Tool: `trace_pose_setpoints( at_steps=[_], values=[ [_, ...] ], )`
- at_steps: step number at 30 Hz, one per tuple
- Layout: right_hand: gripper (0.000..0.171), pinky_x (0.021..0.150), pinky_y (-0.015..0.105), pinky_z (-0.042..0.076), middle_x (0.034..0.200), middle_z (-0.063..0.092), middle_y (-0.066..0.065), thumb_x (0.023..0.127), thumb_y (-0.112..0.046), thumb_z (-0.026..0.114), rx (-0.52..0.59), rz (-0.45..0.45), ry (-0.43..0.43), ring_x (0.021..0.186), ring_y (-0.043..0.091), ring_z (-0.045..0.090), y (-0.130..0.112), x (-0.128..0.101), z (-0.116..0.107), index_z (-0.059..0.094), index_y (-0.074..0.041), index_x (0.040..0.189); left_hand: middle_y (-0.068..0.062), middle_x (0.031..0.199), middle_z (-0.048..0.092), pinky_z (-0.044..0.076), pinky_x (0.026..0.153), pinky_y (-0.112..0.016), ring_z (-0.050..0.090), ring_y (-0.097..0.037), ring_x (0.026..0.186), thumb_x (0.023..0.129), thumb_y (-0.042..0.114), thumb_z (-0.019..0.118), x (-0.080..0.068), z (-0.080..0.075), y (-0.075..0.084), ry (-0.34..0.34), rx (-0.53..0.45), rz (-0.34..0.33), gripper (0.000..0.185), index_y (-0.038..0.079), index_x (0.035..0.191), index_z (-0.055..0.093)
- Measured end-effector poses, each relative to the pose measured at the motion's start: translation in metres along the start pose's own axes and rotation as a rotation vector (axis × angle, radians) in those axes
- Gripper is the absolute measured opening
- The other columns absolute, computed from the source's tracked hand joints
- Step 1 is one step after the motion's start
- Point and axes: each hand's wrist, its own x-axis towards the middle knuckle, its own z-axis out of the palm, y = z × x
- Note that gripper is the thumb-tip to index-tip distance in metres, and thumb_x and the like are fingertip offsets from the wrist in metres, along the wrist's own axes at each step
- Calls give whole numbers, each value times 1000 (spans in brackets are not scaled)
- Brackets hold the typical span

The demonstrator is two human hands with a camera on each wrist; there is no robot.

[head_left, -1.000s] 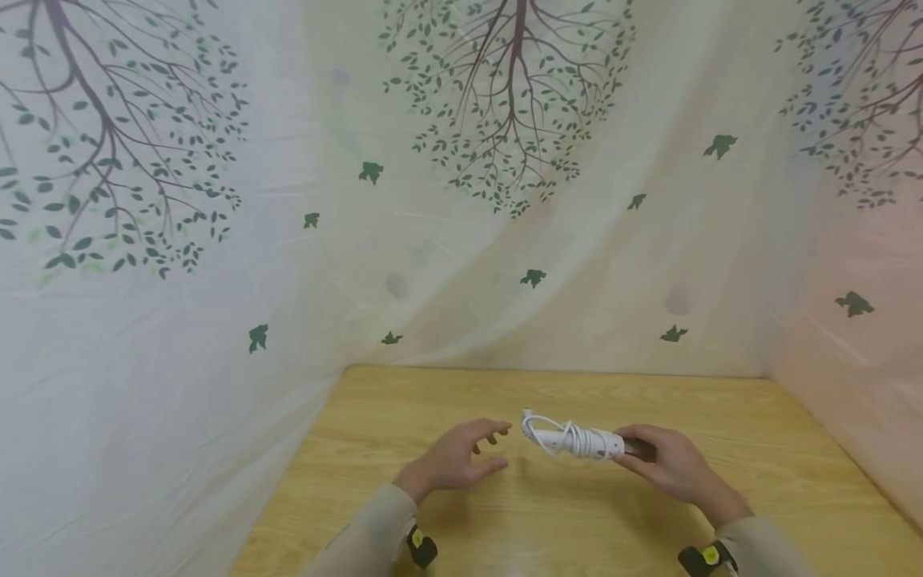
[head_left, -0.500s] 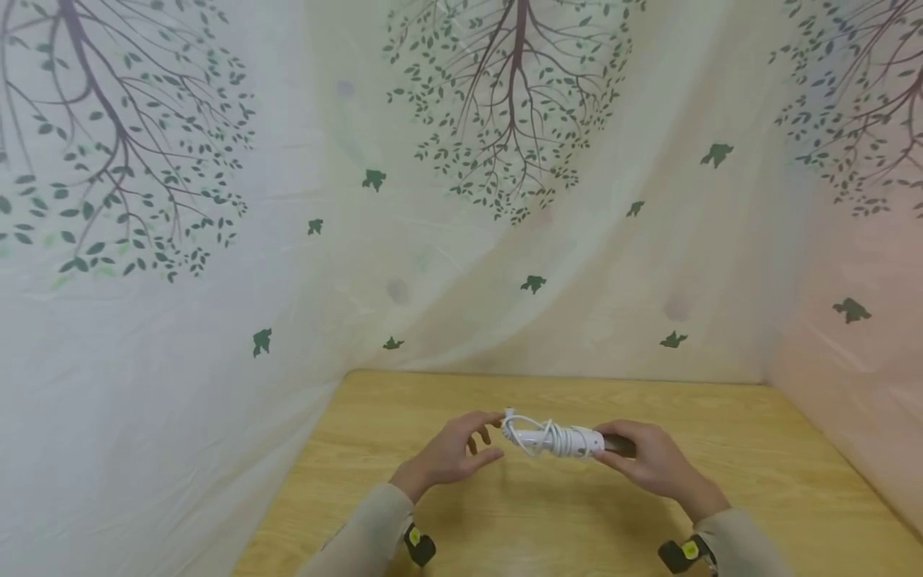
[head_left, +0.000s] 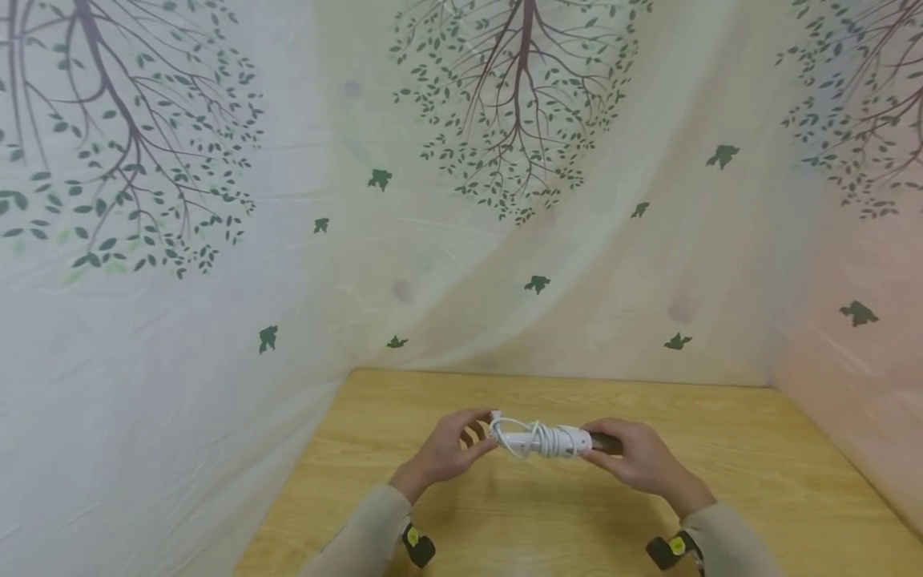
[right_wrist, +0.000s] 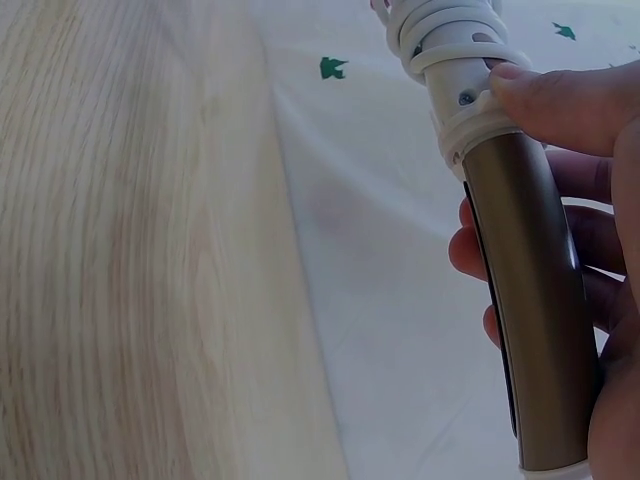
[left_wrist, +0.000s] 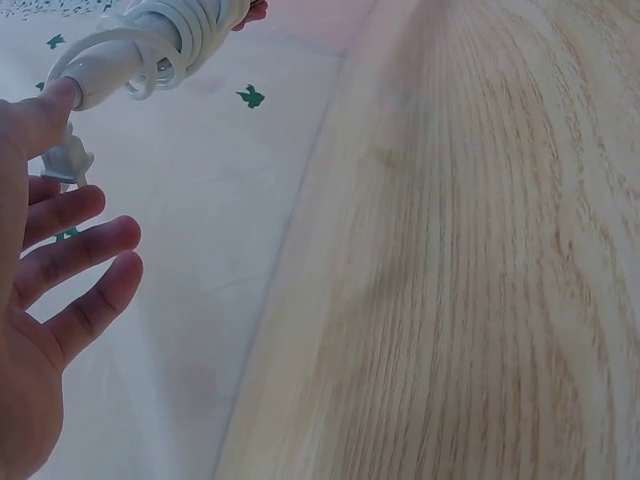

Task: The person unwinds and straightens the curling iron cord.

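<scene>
A white hair iron [head_left: 577, 441] with a bronze barrel [right_wrist: 530, 300] is held level above the table. Its white cord [head_left: 546, 438] is wound round the handle. My right hand [head_left: 642, 461] grips it at the barrel end, with the thumb on the white collar and fingers behind the barrel. At the other end, my left hand [head_left: 441, 450] has its thumb on the handle tip and a finger by the plug [left_wrist: 66, 160]. The other left fingers are bent and spread beneath it. Part of the left index finger is hidden behind the plug.
A wood-grain table [head_left: 534, 513] lies below both hands. Pale curtains [head_left: 461, 304] printed with trees and green birds enclose its back and sides. Each forearm wears a small dark wrist camera [head_left: 418, 546].
My right hand has carried the hair iron leftward. The left hand, earlier apart from it, now meets the handle tip and plug end, its thumb and fingers closing in.
</scene>
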Motion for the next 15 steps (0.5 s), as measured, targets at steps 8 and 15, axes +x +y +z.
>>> trace_pose_setpoints(
  at_steps=[8, 15],
  values=[
    [25, 68, 20, 57, 97, 72, -5, 85, -25, 76, 10, -32, 1, 82, 0, 65, -5, 7, 2, 69, -12, 105, -6, 111, 68, 57, 67, -25, 66, -13, 84, 90, 16, 71, -4, -2, -3, 109, -36, 27, 44, 10, 131, 56],
    [25, 67, 19, 56, 95, 71, -7, 84, -27, 77, -37, -55, 11, 81, -2, 64, -7, 13, 2, 70, -14, 104, -5, 109, 70, 57, 66, -25, 67, -15, 84, 88, 16, 73, -5, -5, -4, 147, -107, -33, 38, 11, 124, 62]
  ],
)
